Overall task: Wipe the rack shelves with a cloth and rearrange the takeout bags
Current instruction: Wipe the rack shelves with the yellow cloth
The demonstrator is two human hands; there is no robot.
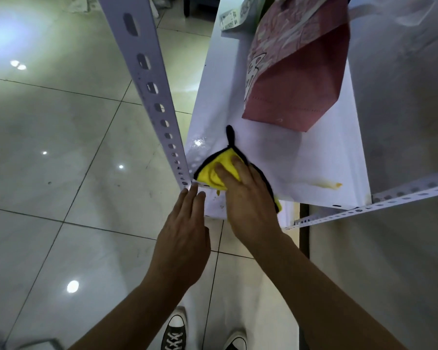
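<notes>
From my feed, both forearms come into view bare, with no sleeves reaching the wrists and no watch, band or ring that I can make out on the left hand [185, 238] or the right hand [250, 205]. At the bottom edge I see black canvas sneakers [174, 334] with white laces, white rubber toe caps and white soles, the right one partly cut off by the frame.

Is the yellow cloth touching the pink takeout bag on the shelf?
Apart. The head view shows bare white shelf between the yellow cloth, pressed under the right hand, and the pink takeout bag.
</notes>
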